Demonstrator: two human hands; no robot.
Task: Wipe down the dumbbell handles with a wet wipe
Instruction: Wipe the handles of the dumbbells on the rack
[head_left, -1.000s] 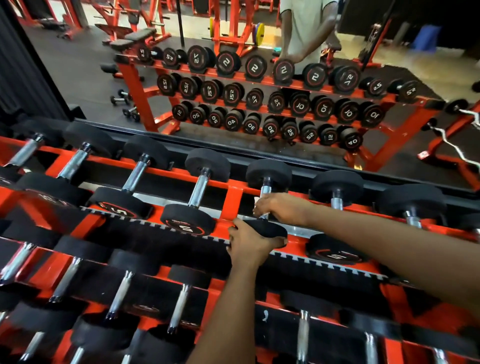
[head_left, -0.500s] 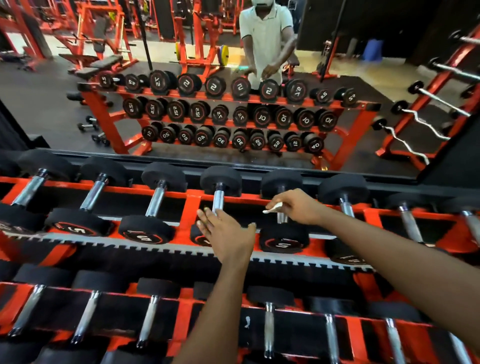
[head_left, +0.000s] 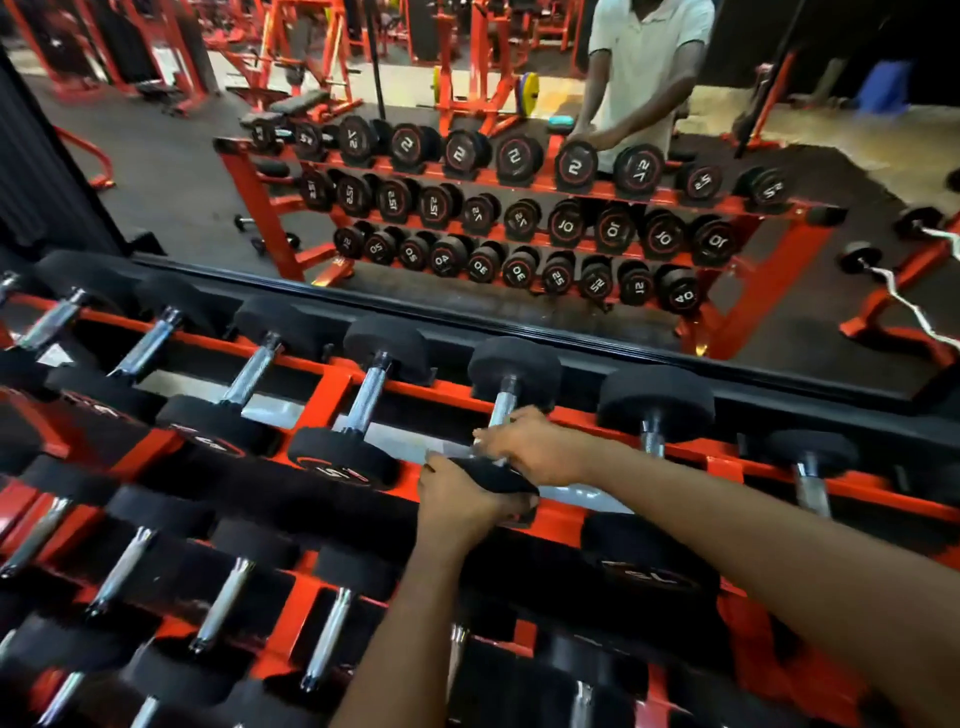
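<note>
A black dumbbell (head_left: 514, 371) with a chrome handle (head_left: 501, 410) lies on the top row of the red rack (head_left: 332, 400). My left hand (head_left: 462, 499) grips its near black head from the front. My right hand (head_left: 535, 447) is curled round the lower part of the handle, and a sliver of white wet wipe (head_left: 477, 443) shows under its fingers. Most of the wipe is hidden by the hand.
Several more dumbbells line the top row either side, such as one to the left (head_left: 363, 410) and one to the right (head_left: 652, 415). A lower row (head_left: 223, 603) lies nearer me. A mirror (head_left: 467, 182) behind the rack reflects the gym and a person.
My left hand, lifted and open half a second ago, has come back down onto the dumbbell's near head. My right hand has closed onto the handle with the wipe. The camera view shifted.
</note>
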